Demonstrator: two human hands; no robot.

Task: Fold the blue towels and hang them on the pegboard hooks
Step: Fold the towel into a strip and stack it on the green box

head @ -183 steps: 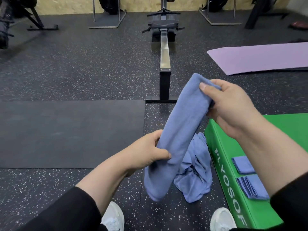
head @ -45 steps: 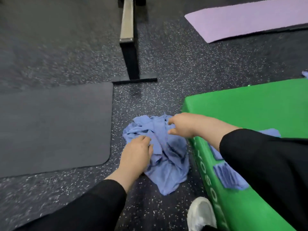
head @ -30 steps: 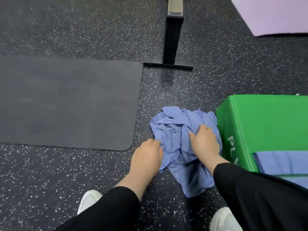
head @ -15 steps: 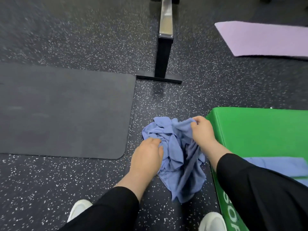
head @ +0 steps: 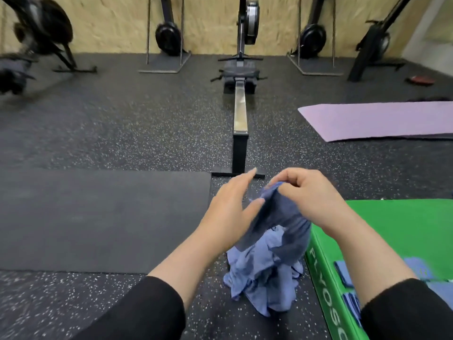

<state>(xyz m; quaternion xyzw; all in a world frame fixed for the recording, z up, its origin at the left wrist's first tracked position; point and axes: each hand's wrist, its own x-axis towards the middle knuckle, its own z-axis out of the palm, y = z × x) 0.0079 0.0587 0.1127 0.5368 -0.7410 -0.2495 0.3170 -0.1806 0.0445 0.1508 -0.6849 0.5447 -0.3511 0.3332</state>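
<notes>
Fingers (head: 291, 184) of the right hand (head: 316, 200) are pinched together on the top edge of a soft blue cloth towel (head: 279, 217), which hangs from that grip, its lower part dark in shadow. Left hand (head: 230, 212) is flat and spread, its fingers extended and apart, the thumb touching the hanging towel's left side without closing on it. Both forearms emerge from black sleeves (head: 147, 312).

Head view, lower centre: below the lifted towel, a crumpled heap of lighter blue towels (head: 262, 278) lies on the black speckled rubber floor (head: 122, 138), just beside the front wall of a green padded box (head: 397, 227) bearing white lettering. On the box top, partly hidden by the right forearm, lie small folded blue towels (head: 343, 273).

Head view, left: a dark grey flat mat (head: 98, 217) covers the floor beside the heap.

Head view, centre and far: a rowing machine with a long metal rail (head: 240, 111) runs away from the viewer toward a pale chipboard wall (head: 208, 23); its black foot stands just beyond the hands. Other black exercise machines stand along that wall, blurred at the far left.

Head view, right: a lilac exercise mat (head: 377, 119) lies well apart from the box.
</notes>
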